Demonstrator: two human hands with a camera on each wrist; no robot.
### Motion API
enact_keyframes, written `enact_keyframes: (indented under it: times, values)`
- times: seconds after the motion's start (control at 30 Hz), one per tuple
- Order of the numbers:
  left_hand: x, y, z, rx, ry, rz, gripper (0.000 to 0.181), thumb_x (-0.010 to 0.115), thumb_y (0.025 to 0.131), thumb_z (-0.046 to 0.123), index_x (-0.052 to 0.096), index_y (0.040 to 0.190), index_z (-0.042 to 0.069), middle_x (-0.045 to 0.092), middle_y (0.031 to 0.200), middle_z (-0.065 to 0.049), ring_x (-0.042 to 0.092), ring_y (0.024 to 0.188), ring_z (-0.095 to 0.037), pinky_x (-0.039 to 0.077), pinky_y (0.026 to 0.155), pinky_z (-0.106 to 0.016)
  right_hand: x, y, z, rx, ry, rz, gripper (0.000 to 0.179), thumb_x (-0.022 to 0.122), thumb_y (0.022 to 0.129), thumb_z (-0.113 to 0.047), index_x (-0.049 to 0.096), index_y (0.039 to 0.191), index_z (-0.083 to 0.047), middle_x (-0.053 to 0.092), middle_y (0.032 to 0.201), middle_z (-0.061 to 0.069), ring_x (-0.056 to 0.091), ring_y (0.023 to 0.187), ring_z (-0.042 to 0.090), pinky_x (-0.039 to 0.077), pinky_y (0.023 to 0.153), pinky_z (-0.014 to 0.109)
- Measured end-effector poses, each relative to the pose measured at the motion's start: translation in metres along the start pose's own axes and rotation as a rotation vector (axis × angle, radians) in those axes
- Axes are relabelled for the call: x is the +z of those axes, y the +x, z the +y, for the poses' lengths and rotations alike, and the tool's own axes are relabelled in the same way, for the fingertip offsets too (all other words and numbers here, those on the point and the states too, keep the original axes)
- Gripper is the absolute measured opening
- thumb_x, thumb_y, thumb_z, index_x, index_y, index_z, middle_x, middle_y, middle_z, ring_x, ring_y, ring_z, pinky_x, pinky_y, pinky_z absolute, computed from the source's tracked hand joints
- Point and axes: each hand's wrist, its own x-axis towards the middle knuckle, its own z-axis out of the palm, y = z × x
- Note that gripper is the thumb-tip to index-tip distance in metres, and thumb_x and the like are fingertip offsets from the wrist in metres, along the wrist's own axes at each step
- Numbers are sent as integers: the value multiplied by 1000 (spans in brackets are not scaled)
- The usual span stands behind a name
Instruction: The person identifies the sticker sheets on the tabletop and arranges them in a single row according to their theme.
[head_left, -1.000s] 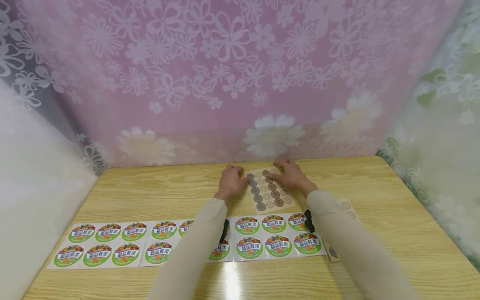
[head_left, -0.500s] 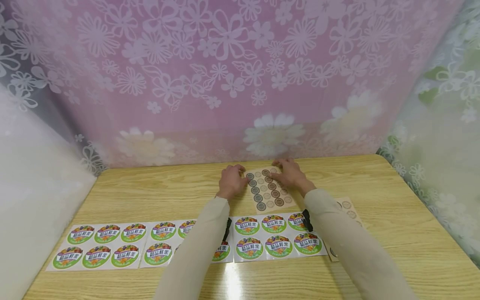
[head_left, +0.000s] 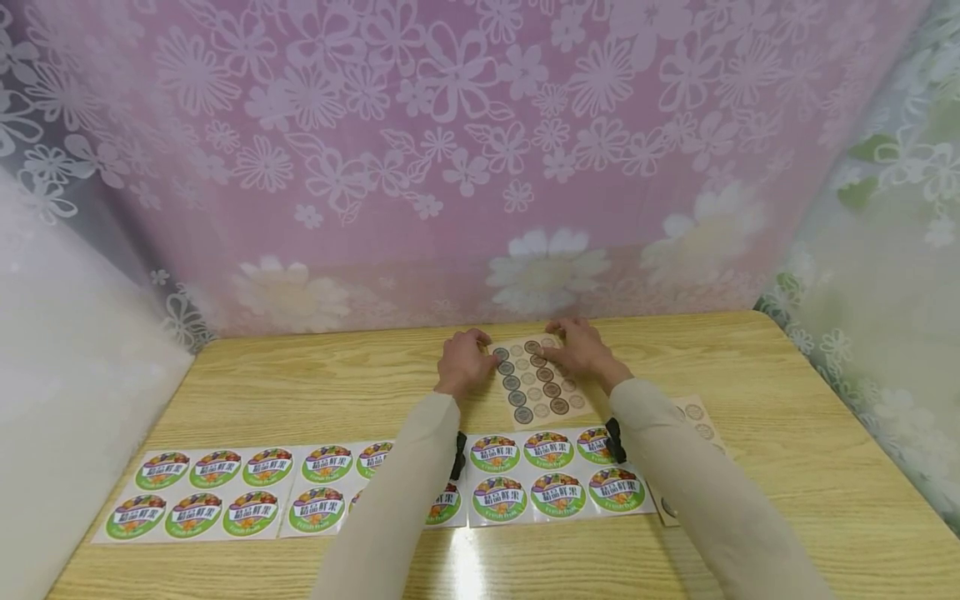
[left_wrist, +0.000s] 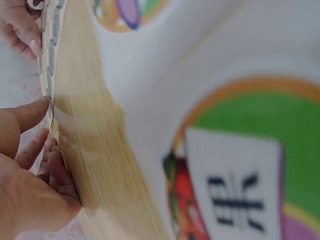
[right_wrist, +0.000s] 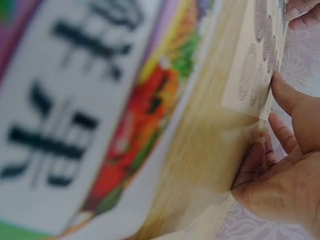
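Observation:
A tan sheet of round stickers point(head_left: 533, 385), printed in dark and pale columns, lies near the table's back edge in the head view. My left hand point(head_left: 462, 364) pinches its left edge, thumb on top. At the far right corner, my right hand point(head_left: 581, 350) pinches the sheet between thumb and fingers. The left wrist view shows the left thumb point(left_wrist: 35, 112) on the sheet's rim with the other fingers curled beneath. In the right wrist view, the right thumb point(right_wrist: 286, 95) presses the printed face beside several oval-looking stickers point(right_wrist: 248, 70).
Sheets of green-rimmed fruit labels point(head_left: 467, 512) form a row across the table's front, partly under my sleeves. Another tan sticker sheet point(head_left: 701, 412) lies at the right, partly covered by my right forearm. A pink flowered curtain point(head_left: 480, 208) hangs behind the wooden table point(head_left: 300, 383).
Almost nothing differs. Both hands stay on the tan sticker sheet, and the left forearm has shifted very slightly to the right since the first frame.

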Motion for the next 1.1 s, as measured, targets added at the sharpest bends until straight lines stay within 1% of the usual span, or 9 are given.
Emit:
enact_keyframes:
  times: [0.17,0.4,0.47,0.6,0.77,0.93,1.1]
  values:
    - [0,3,-1,-24,-23,-5,33,72,86,30,65,115,15,57,108,-4,51,102,-26,45,79,-44,-2,4,0,0,31,-15,48,65,92,-32,51,128,-3,40,131,24,36,121,42,32,99,54]
    - [1,5,-1,-47,-40,-11,33,73,86,32,64,113,17,58,109,-2,53,101,-24,46,80,-43,-4,9,1,-30,16,-61,56,64,93,-31,46,138,-4,36,136,26,36,123,43,31,101,55]
    - [0,6,-1,-57,-43,-7,32,74,85,33,64,112,18,58,108,0,53,100,-23,46,80,-43,-5,10,1,-31,21,-70,56,64,93,-32,46,139,-4,36,137,26,37,123,43,31,101,55]
    - [-1,7,-2,-64,-59,0,31,75,83,33,64,108,19,60,101,3,56,93,-20,45,76,-40,-6,11,-1,-12,56,-70,52,65,92,-31,49,134,-5,39,135,26,40,122,42,34,100,53]
    - [-2,7,-1,-61,-79,-8,29,75,83,32,63,106,18,59,90,7,55,85,-17,44,73,-38,-9,9,-1,-10,67,-60,43,66,92,-27,52,125,-3,41,130,26,42,117,41,37,95,50]
    - [-4,6,-2,-76,-98,-22,30,76,83,31,63,106,18,59,85,8,55,81,-16,43,72,-36,-8,9,-1,-14,68,-50,43,68,90,-27,52,121,-2,42,128,26,42,117,40,37,95,50]
    - [-6,4,-2,-83,-109,-29,29,75,84,30,63,108,17,59,82,8,56,77,-15,42,69,-34,-6,11,-1,-16,98,-50,46,70,89,-27,51,121,0,44,128,26,43,118,40,37,96,50]
